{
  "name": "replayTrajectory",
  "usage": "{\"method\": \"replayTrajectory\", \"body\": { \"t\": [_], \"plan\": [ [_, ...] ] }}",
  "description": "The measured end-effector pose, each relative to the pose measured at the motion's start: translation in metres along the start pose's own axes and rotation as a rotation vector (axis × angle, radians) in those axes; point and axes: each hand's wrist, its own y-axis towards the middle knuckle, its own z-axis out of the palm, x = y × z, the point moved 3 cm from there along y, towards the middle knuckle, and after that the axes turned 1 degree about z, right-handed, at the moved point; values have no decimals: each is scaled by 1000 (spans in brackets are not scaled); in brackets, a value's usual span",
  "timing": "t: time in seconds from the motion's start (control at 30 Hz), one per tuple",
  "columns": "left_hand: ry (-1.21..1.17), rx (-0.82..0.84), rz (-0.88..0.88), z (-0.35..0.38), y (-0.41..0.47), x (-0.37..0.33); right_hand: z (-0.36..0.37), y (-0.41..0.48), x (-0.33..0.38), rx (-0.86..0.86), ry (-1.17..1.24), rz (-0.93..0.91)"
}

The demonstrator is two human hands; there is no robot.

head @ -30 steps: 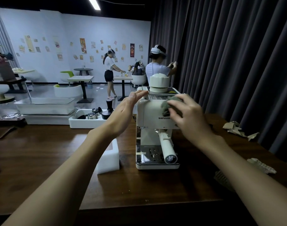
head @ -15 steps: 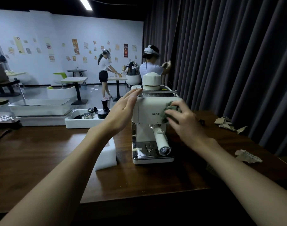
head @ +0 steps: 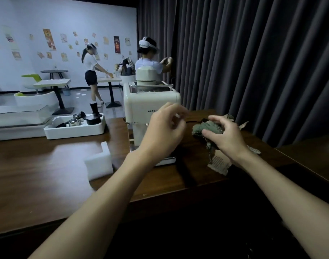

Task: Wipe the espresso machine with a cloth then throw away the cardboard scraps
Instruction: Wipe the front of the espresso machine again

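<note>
Several cardboard scraps (head: 218,166) lie undiscarded beside the espresso machine (head: 141,109); my right hand (head: 225,135) grips the cloth (head: 204,128), left hand (head: 163,131) loosely curled, empty.

The only lettering that can be read stands on the cream front panel of the espresso machine (head: 141,107): small dark capitals spelling "SAPOU", after which the left hand (head: 163,131) covers the rest of the word. The posters (head: 116,44) and paper sheets on the far wall (head: 29,19) carry print, but it is too small and blurred to make out
</note>
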Motion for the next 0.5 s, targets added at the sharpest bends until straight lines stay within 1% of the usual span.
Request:
{"method": "replayTrajectory", "body": {
  "t": [0.1,0.2,0.27,0.33,0.37,0.5],
  "plan": [
    [-87,96,-117,37,-13,-1,-16,-8,-11,44,204,148],
    [-166,229,-273,70,-22,17,-25,-12,-19,98,301,182],
    [-322,255,-420,85,-26,31,-24,-13,-25,172,325,210],
    [-496,218,-568,96,-31,41,-19,-14,-34,271,348,257],
    [-512,175,-607,99,-33,47,-15,-15,-39,309,356,277],
    [-430,20,-685,109,-45,74,4,-11,-61,354,296,276]
  ]
}}
